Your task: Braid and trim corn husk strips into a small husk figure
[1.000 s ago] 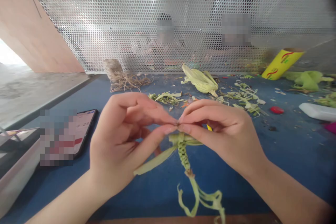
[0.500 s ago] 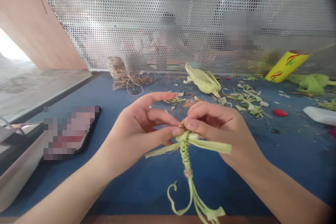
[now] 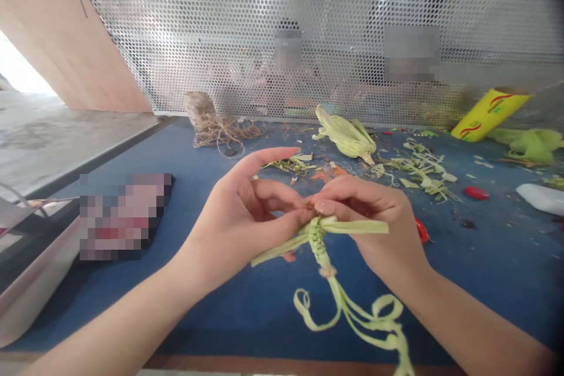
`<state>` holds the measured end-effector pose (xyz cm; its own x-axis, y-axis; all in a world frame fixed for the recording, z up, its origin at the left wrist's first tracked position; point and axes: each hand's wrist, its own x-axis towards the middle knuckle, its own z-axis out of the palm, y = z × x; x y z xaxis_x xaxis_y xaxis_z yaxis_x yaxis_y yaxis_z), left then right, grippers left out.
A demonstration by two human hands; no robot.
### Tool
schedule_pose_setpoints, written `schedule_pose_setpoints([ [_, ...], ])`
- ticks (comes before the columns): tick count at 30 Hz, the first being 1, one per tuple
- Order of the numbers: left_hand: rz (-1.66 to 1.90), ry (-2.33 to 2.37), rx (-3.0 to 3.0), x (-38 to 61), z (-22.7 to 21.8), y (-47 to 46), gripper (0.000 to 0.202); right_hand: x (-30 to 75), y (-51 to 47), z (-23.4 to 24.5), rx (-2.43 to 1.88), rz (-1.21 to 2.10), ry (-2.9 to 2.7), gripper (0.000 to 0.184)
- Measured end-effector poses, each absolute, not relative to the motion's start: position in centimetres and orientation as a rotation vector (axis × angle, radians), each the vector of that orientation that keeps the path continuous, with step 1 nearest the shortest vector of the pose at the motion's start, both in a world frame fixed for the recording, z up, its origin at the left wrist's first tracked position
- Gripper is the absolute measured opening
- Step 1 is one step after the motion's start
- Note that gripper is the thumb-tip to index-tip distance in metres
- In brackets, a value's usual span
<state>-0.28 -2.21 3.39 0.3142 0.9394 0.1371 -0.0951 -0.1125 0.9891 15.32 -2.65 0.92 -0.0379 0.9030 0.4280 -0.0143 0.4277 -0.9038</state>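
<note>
Between my two hands hangs a braided corn husk strip [image 3: 318, 240], pale green and knotted, with a brown twine tie [image 3: 327, 271] lower down and loose curling ends beneath. Two flat husk ends stick out sideways from its top. My left hand [image 3: 255, 211] pinches the top of the braid with thumb and fingers, its index finger stretched out above. My right hand [image 3: 374, 211] pinches at the same spot, fingertips meeting those of the left. What lies right between the fingertips looks like brown twine, mostly hidden.
On the blue table [image 3: 211, 305] lie a phone [image 3: 127, 217] at left, tangled twine [image 3: 224, 131], a corn husk [image 3: 346, 134], husk scraps [image 3: 427, 171], a yellow tube [image 3: 491, 113], green netting [image 3: 529, 144], and red pieces [image 3: 476, 192]. A perforated metal screen [image 3: 220, 12] stands behind; people sit beyond it.
The braid's lower end has swung to the right and its loose ends spread further. Both hands stay pinched together at its top. The view has shifted slightly.
</note>
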Motion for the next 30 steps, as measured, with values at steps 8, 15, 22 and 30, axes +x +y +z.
schedule_pose_setpoints([
  [8,1.147,0.816,1.395,-0.5,3.5,-1.9,0.057,15.5,-2.7,1.1,-0.824,0.898,-1.51,0.019],
  [15,1.142,0.693,1.419,-0.8,3.4,-1.9,0.064,15.8,-2.6,1.4,-0.813,0.686,-1.617,0.015],
  [22,1.157,0.741,1.402,-0.8,3.3,-1.6,0.065,16.2,-2.8,1.2,-0.824,0.31,-1.803,0.019],
  [30,1.092,0.91,1.415,-0.9,3.8,-1.5,0.061,16.6,-2.9,1.3,-0.851,0.108,-1.921,0.02],
])
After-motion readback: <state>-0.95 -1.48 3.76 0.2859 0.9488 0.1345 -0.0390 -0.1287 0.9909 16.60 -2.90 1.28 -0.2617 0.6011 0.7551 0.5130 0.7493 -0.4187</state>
